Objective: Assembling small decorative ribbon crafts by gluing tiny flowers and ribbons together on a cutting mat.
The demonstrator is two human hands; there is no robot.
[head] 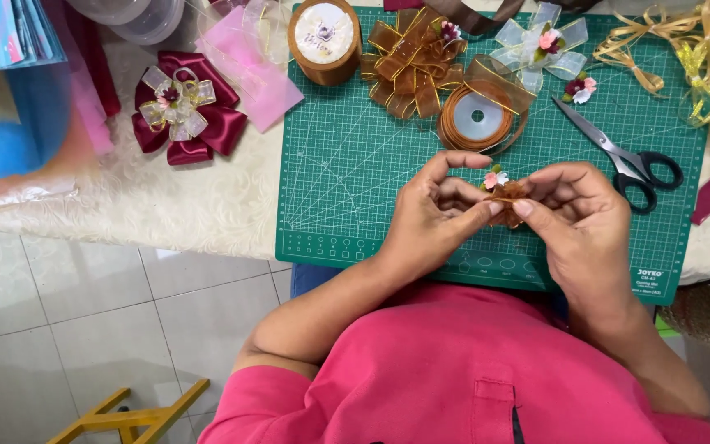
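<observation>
Both hands meet over the green cutting mat point(355, 164). My left hand point(433, 210) and my right hand point(581, 214) pinch a small brown ribbon piece point(507, 196) between thumbs and forefingers. A tiny pink and white flower decoration point(495, 178) sits at its top. Just beyond the hands lies a spool of brown ribbon point(478, 117) with a loose loop. A finished brown bow with gold edges point(412, 62) rests farther back on the mat.
Black-handled scissors point(622, 156) lie right of the hands. A sheer white bow point(540, 45), a small flower cluster point(578, 87), a brown ribbon roll point(324, 39), a maroon bow point(184, 107), pink fabric point(260, 78) and gold ribbon point(700, 57) surround the mat. A yellow stool point(125, 415) stands on the tiled floor.
</observation>
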